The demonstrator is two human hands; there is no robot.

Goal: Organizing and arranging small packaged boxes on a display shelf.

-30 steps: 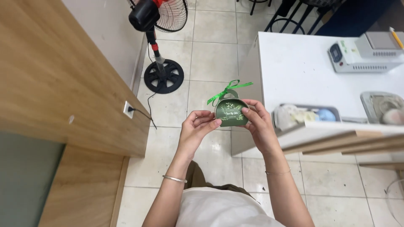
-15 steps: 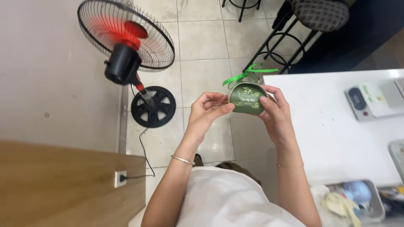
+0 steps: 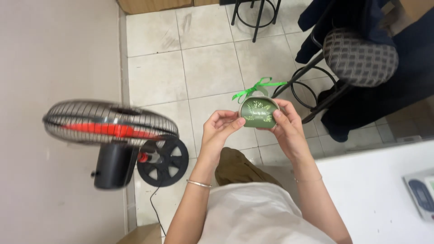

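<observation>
A person holds a small round green tin (image 3: 258, 113) between both hands at chest height, above a pale tiled floor (image 3: 212, 63). The left hand (image 3: 220, 128) pinches the tin's left edge, thumb and fingertips closed lightly against the rim, while the right hand (image 3: 285, 128) cups the right side and underside, its fingers curled around the tin and the thumb resting on the lid's edge. The tin sits between the two grips, its leaf-patterned lid tilted up toward the camera, and a bright green ribbon (image 3: 257, 87) tied in a bow stands out from its far side, clear of the fingers. A thin silver bracelet (image 3: 199, 183) circles the left wrist.

To the left, a black standing fan (image 3: 118, 138) with red blades stands on its round base beside a plain wall. Beyond the hands, a stool (image 3: 357, 58) with a checked round seat has dark clothing draped over it. A white table (image 3: 384, 190) edges in at lower right, carrying a small grey device (image 3: 420, 192) near the frame's border.
</observation>
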